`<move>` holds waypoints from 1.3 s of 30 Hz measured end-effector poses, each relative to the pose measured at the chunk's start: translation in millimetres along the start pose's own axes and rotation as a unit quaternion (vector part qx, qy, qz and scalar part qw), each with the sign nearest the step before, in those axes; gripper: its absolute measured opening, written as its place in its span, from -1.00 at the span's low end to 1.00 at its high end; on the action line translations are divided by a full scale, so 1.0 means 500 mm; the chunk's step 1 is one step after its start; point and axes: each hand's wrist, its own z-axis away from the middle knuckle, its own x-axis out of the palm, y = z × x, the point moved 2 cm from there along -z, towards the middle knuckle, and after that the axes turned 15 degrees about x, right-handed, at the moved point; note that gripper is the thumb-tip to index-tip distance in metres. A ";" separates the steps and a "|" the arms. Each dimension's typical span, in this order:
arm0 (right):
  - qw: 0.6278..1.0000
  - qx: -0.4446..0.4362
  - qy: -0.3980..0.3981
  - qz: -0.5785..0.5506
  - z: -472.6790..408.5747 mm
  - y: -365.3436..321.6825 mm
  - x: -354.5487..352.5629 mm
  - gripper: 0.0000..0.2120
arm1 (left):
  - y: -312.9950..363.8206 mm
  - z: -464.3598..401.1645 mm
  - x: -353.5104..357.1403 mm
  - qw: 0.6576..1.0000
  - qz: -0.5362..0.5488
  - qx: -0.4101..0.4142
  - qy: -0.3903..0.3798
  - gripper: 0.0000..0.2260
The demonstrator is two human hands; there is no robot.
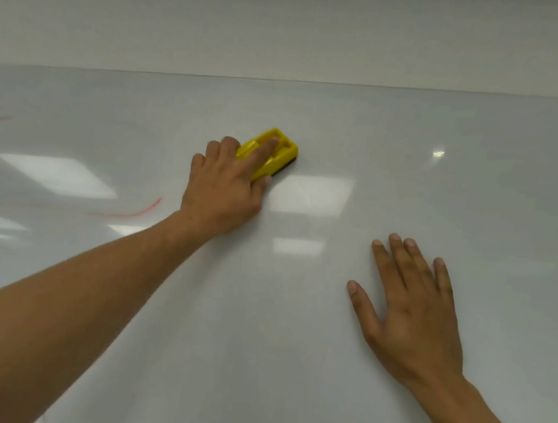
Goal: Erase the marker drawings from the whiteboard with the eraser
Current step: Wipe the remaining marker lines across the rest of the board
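The left hand (227, 185) grips the yellow eraser (278, 154) on the whiteboard (290, 350), forefinger along its top. The right hand (412, 304) lies flat at four o'clock, fingers spread, holding nothing. Faint red strokes (132, 213), seemingly marker, sit at nine o'clock.

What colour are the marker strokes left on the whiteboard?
Red marker strokes, faint, left of the eraser; seen in the head view.

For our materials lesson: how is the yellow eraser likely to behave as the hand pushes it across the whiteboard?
The eraser has a moulded yellow shell, so it is probably stiff and light. Its dark pad lies flat on the glossy whiteboard, so it should slide rather than roll or tip. The left hand grips it from above, which likely keeps it steady.
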 end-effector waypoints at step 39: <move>1.000 0.001 -0.002 -0.016 -0.033 0.032 -0.015 -0.37 | 0.047 -0.086 0.019 0.999 -0.008 -0.035 -0.004 -0.47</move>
